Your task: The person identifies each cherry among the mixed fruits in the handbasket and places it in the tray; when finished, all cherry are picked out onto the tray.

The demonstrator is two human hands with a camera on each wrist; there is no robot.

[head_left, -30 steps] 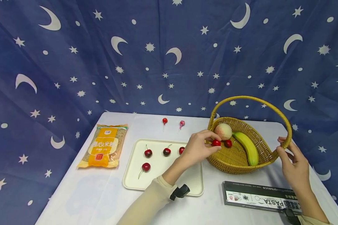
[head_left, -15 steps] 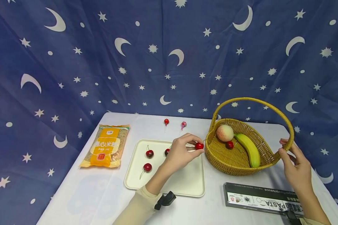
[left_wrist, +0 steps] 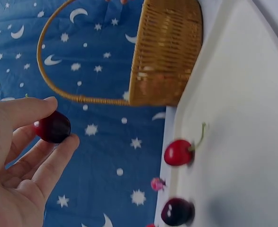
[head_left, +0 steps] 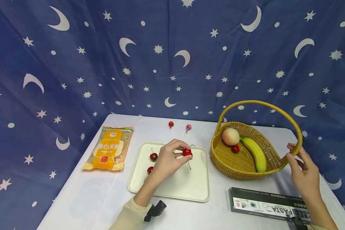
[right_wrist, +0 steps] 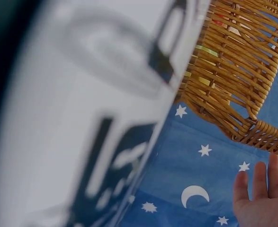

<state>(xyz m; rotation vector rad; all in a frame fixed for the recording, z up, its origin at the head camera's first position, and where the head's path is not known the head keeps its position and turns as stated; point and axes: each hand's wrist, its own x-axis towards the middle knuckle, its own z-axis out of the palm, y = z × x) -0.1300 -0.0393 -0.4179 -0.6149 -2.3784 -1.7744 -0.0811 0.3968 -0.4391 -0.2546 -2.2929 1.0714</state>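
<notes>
My left hand (head_left: 168, 159) pinches a dark red cherry (left_wrist: 58, 128) between thumb and fingertips, held over the cream tray (head_left: 187, 188). More cherries lie on the tray: a dark one (head_left: 153, 157) and a red one (head_left: 150, 170) partly behind my hand, plus another almost hidden behind the held cherry. My right hand (head_left: 304, 174) grips the wicker basket (head_left: 235, 174) at the right foot of its arched handle. Inside the basket are a peach (head_left: 230, 136), a banana (head_left: 254, 153) and one cherry (head_left: 235, 149).
A yellow food bag (head_left: 109, 148) lies left of the tray. Two lollipops, one red (head_left: 171, 124) and one pink (head_left: 188, 127), lie behind it. A black and white pasta box (head_left: 267, 204) sits in front of the basket, partly covered by my right forearm. A blue curtain (head_left: 149, 48) hangs behind the table.
My left hand has drawn back leftward from inside the basket to above the tray, still pinching the cherry. My right hand has stayed at the basket handle.
</notes>
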